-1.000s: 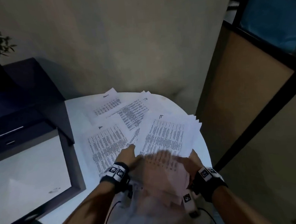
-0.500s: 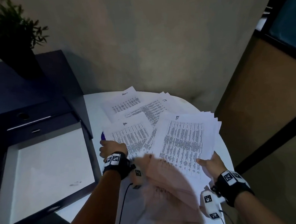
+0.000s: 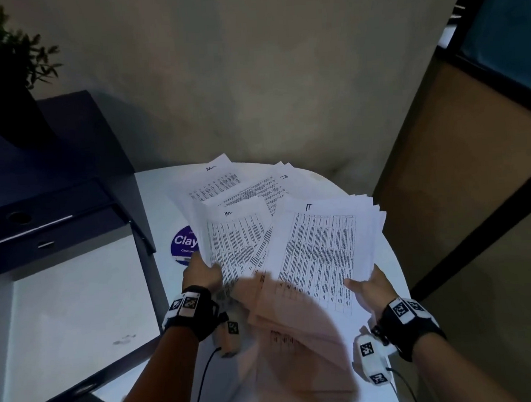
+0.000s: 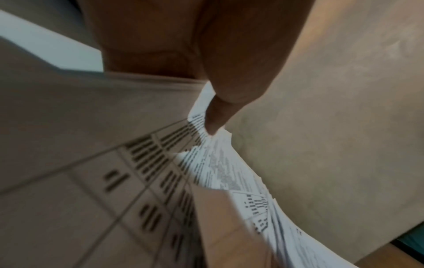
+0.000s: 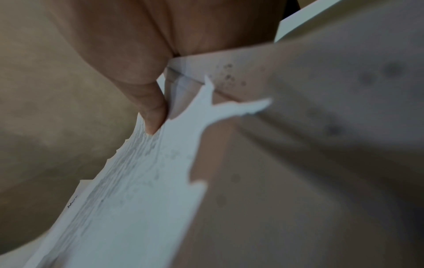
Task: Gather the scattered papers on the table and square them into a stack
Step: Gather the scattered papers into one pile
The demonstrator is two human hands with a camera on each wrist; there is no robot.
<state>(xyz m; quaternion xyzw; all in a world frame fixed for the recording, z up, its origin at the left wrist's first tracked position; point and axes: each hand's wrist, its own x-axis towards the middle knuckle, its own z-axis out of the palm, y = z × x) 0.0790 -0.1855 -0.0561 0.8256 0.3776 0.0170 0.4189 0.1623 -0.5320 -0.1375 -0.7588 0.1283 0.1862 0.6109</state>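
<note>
Both hands pinched the papers [image 3: 320,247]: the left hand [image 3: 201,271] gripped the fan's near left edge, thumb [image 4: 218,108] pressed on top, and the right hand [image 3: 369,289] gripped its near right corner the same way. A second earlier the sheets lay flat with the hands close together. Now the hands had spread apart and the fan's near side had risen off the table [image 3: 159,207], baring a round purple sticker [image 3: 183,244]. Gathering looked nearly done, squaring not begun. The sheets were thin, white and densely printed, sagging between the grips, their far corners staggered like steps.
</note>
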